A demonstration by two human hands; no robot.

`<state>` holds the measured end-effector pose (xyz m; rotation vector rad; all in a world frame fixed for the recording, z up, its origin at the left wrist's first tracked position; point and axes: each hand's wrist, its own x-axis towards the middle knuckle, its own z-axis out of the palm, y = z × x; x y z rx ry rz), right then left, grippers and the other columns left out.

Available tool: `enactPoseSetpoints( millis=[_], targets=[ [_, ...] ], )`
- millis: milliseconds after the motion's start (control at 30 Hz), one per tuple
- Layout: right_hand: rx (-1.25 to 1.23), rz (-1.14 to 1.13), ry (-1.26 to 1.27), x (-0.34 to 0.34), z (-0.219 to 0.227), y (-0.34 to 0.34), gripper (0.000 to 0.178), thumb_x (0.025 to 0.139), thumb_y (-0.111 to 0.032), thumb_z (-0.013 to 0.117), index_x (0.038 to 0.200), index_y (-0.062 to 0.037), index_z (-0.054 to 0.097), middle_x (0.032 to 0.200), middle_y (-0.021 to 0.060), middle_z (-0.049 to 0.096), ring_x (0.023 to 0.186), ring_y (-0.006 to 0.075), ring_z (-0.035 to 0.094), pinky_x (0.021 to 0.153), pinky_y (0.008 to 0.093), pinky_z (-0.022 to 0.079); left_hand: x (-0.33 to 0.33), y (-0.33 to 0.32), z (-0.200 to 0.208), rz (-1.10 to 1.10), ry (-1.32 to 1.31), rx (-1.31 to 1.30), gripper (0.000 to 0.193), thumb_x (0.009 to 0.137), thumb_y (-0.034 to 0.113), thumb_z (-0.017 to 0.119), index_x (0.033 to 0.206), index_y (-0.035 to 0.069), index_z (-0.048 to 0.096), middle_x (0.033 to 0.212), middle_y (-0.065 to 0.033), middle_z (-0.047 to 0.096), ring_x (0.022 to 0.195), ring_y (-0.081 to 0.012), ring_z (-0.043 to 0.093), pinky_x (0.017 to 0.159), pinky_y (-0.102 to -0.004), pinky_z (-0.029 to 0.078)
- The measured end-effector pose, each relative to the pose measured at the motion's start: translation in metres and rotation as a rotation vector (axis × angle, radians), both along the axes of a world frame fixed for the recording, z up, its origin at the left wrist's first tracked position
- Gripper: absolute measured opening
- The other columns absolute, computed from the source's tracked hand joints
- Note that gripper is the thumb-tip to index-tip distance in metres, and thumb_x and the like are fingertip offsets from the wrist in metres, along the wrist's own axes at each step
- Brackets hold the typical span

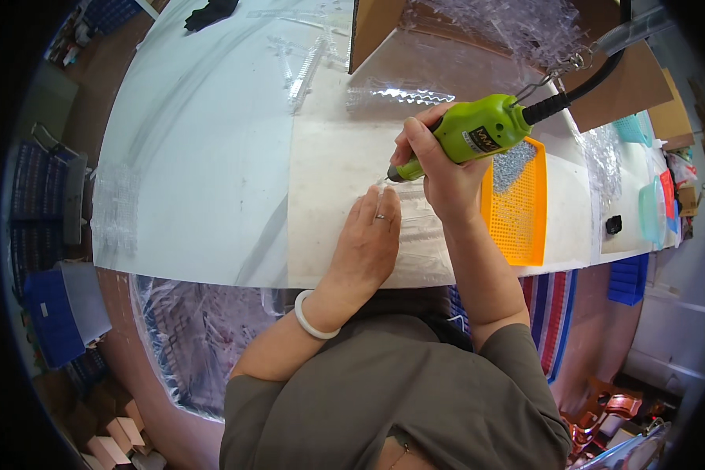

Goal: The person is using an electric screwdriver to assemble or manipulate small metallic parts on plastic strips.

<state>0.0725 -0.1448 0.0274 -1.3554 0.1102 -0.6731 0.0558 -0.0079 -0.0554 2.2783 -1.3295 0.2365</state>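
My right hand point(456, 182) is wrapped round a green electric screwdriver point(486, 129), which leans down to the left. Its dark tip meets the work just beyond the fingertips of my left hand point(366, 243). That hand lies low over the table with its fingers together, pressing on a small clear plastic piece point(382, 183); the piece is mostly hidden under the fingers. More clear plastic strips point(419, 223) lie between my forearms. To the right, an orange perforated tray point(534, 235) holds many small silver screws point(513, 166).
A cardboard box point(376, 35) full of clear plastic parts stands at the back. Loose clear strips point(305, 74) lie on the white table point(204, 157). A spring and black cable point(583, 82) run up from the screwdriver. A small black object point(613, 225) sits far right.
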Motion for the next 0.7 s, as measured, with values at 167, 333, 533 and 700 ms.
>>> enactPoseSetpoints(
  millis=[167,333,533,700],
  targets=[
    [-0.017,0.002,0.003,0.0022,-0.0016,0.0010,0.010,0.084,0.002,0.066,0.085,-0.0023,0.057,0.071,0.0083,0.063,0.056,0.0150,0.063,0.053,0.0274,0.053,-0.0012,-0.0004,0.0007,-0.005,0.017,-0.002,0.046,0.077,-0.002,0.054,0.122,-0.012,0.051,0.127,-0.0196,0.046,0.121,-0.0367,0.045,0.100,-0.0407,0.043],
    [-0.005,0.019,0.004,0.0032,-0.0048,0.0011,0.009,0.084,0.000,0.068,0.083,-0.0017,0.059,0.071,0.0070,0.063,0.058,0.0138,0.064,0.053,0.0253,0.053,-0.0011,-0.0004,0.0016,-0.012,0.042,-0.001,0.046,0.077,-0.002,0.054,0.122,-0.013,0.051,0.128,-0.0205,0.045,0.121,-0.0377,0.045,0.101,-0.0417,0.042],
    [0.021,0.027,0.001,0.0040,-0.0061,0.0018,0.010,0.084,-0.001,0.070,0.082,-0.0011,0.060,0.071,0.0060,0.064,0.059,0.0128,0.065,0.053,0.0232,0.054,-0.0015,-0.0003,0.0040,-0.010,0.034,0.024,0.045,0.080,-0.001,0.054,0.123,-0.012,0.051,0.127,-0.0204,0.045,0.121,-0.0373,0.045,0.100,-0.0416,0.043],
    [-0.040,0.021,0.045,0.0025,-0.0031,0.0031,0.009,0.085,0.000,0.066,0.086,-0.0029,0.058,0.072,0.0071,0.063,0.058,0.0146,0.063,0.055,0.0270,0.054,-0.0012,-0.0015,0.0033,-0.005,0.038,0.013,0.045,0.080,0.000,0.054,0.123,-0.012,0.051,0.127,-0.0201,0.046,0.121,-0.0372,0.045,0.100,-0.0415,0.043]
  ],
)
